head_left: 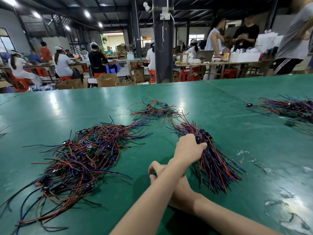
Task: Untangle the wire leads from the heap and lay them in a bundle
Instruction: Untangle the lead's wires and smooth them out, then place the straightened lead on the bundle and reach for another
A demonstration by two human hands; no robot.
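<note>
Green table [59,106], items:
- Heap [79,155] of red, blue and black wire leads, tangled, left of centre.
- Smaller tangle [152,109] behind it.
- Bundle [215,165], leads aligned, right of centre.
- Left hand [188,148]: arm crossed over the right arm, fingers clasped round the bundle's connector end.
- Right hand [155,169]: fingers curled, partly hidden under the left forearm; whether it holds anything cannot be told.

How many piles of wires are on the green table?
4: a big heap at left, a small heap farther back, the bundle the left hand grips, a pile at far right. More may lie off-frame.
</note>
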